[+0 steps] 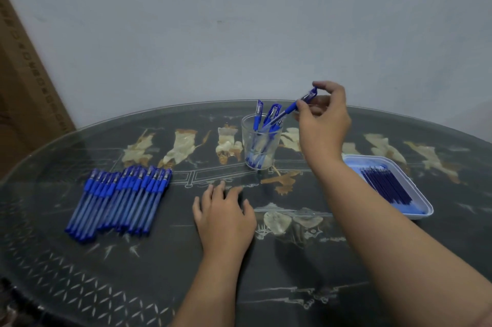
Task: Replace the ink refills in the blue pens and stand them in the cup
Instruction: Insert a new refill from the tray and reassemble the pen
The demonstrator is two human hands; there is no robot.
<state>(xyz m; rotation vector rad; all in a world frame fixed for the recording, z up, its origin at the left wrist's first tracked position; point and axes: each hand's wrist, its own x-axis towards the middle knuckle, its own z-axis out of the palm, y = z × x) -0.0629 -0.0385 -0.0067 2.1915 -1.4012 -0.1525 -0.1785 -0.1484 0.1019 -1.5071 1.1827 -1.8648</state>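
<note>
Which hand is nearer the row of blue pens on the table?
Left. Left hand rests flat beside the blue pen row; right hand holds a blue pen at the clear plastic cup.

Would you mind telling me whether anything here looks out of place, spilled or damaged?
Nothing stands out. The spare pens lie in a tidy row, the refills sit in the tray, the cup stands upright, and the right hand pinches one pen over it. The pale patches on the table look like decoration.

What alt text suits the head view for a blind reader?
The right hand holds a pen tilted into a cup of pens. The left hand rests on the table, between loose pens and a tray of refills.
</note>
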